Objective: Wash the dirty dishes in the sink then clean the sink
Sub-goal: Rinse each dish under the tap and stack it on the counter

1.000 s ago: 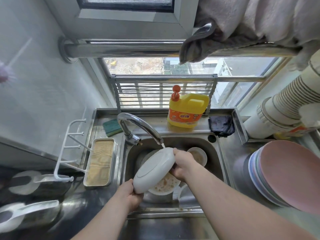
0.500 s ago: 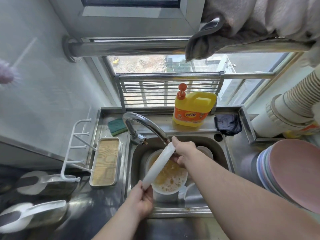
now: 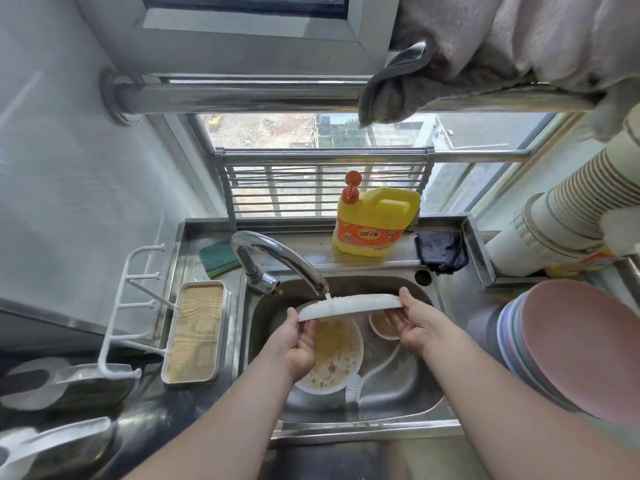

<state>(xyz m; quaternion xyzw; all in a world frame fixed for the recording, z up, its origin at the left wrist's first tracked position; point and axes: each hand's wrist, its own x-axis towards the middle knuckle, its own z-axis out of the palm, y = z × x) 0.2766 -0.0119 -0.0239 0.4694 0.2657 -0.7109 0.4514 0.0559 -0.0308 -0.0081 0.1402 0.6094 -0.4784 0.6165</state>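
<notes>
I hold a white plate [image 3: 349, 303] nearly level over the steel sink [image 3: 429, 379], right under the running faucet [image 3: 277, 258]. My left hand [image 3: 298, 341] grips its left rim and my right hand [image 3: 417, 323] grips its right rim. Water from the spout strikes the plate's top. Below it in the basin lie a large white bowl [image 3: 337, 358] smeared with yellow food, a small dirty bowl [image 3: 382, 327] and a white ladle [image 3: 381, 372].
A yellow detergent jug [image 3: 375, 223], a green sponge [image 3: 216, 258] and a dark cloth [image 3: 441, 251] sit on the ledge behind the sink. Stacked pink plates [image 3: 581, 348] stand at the right, with stacked cups [image 3: 568, 216] above. A beige tray [image 3: 195, 332] and a white rack [image 3: 131, 306] lie left.
The plate has turned from a steep tilt, edge-on under the tap, to almost flat. My right hand slid out to the right rim and my left hand rose to the left rim.
</notes>
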